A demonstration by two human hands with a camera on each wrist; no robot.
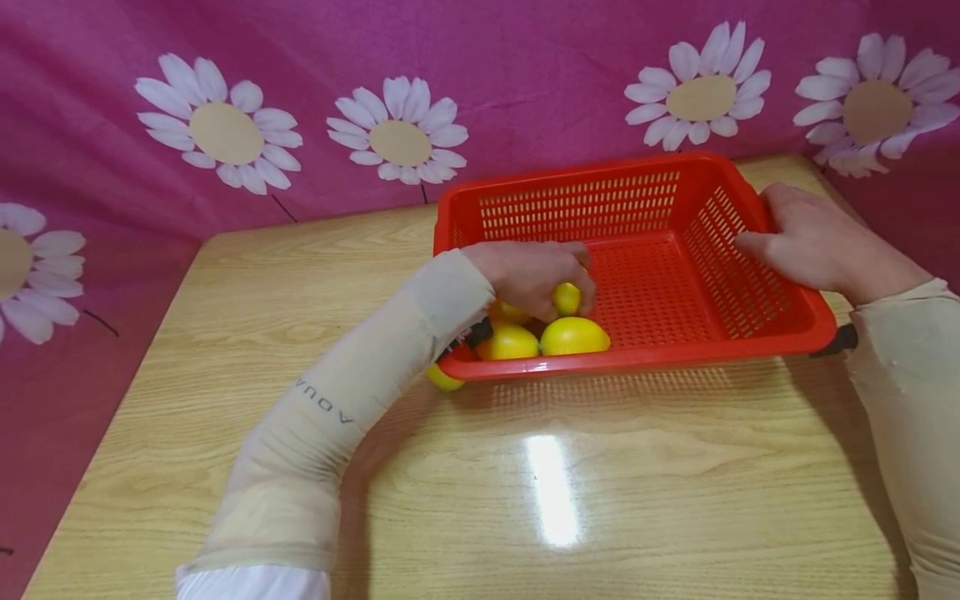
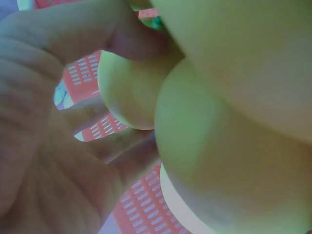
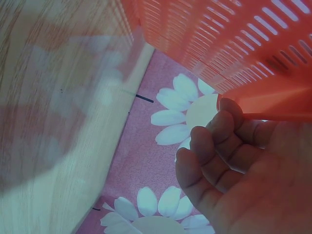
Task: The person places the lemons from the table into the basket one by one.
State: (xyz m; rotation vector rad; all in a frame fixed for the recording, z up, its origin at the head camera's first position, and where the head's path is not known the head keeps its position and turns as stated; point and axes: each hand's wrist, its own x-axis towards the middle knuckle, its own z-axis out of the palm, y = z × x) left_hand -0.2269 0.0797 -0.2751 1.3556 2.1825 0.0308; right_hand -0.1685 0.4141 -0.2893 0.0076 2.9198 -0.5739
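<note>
A red plastic basket [image 1: 637, 362] with slotted walls stands at the back of the table. Inside its left end lie several yellow lemons, among them a lemon [image 1: 575, 336] against the near wall. My left hand [image 1: 536, 275] reaches in over them and holds a lemon [image 1: 567, 298] between thumb and fingers. The left wrist view shows that lemon [image 2: 129, 90] in the grasp, with other lemons [image 2: 229, 161] close to the camera. My right hand [image 1: 821, 242] grips the basket's right rim, thumb inside; in the right wrist view its curled fingers [image 3: 202, 165] show outside the wall.
Another yellow fruit [image 1: 446, 379] shows outside the basket by its near left corner, partly hidden by the left forearm. The wooden table [image 1: 637, 483] extends in front. A purple cloth [image 1: 525, 67] with white flowers hangs behind the table.
</note>
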